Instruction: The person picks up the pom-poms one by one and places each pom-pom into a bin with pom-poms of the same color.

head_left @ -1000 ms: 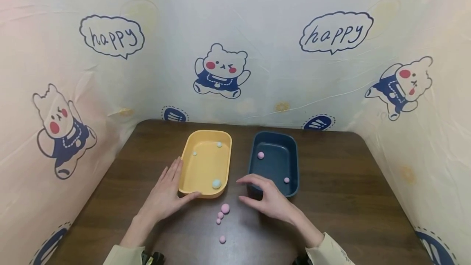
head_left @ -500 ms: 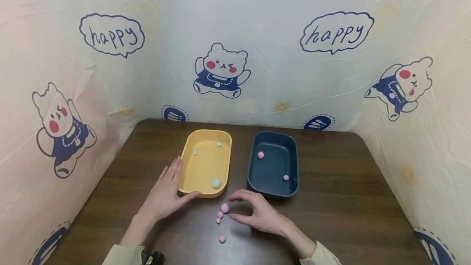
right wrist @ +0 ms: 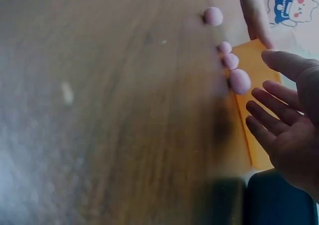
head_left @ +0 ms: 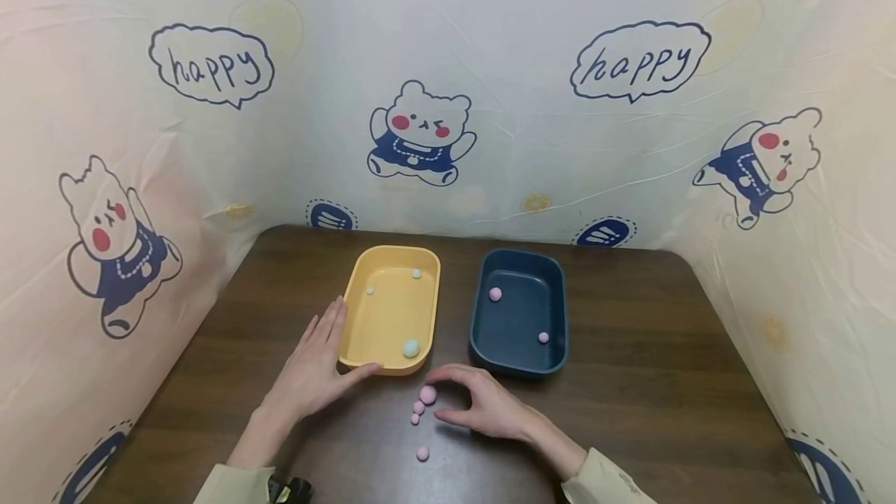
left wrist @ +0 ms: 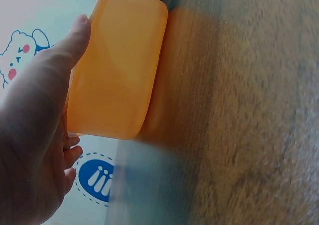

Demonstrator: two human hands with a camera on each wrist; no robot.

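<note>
My left hand (head_left: 311, 376) rests against the left side and near corner of a yellow tray (head_left: 383, 323), fingers straight and thumb at the front rim. Inside that tray sit a larger pale green ball (head_left: 411, 348) and two smaller ones. Beside a large pink ball (head_left: 428, 394), my right hand (head_left: 490, 406) hovers with thumb and fingers spread apart, holding nothing. Two smaller pink balls, a middle one (head_left: 418, 407) and a tiny one (head_left: 415, 419), line up just below it. Another pink ball (head_left: 423, 453) lies nearer to me, apart from the row.
A dark blue tray (head_left: 521, 309) stands right of the yellow one, with two pink balls inside. Both trays sit on a brown wooden table (head_left: 651, 379). A printed cloth (head_left: 532, 37) with bears surrounds the table's back and sides.
From above the blue tray's near edge, my right hand has come down and left to the pink balls. The left hand has stayed on the yellow tray.
</note>
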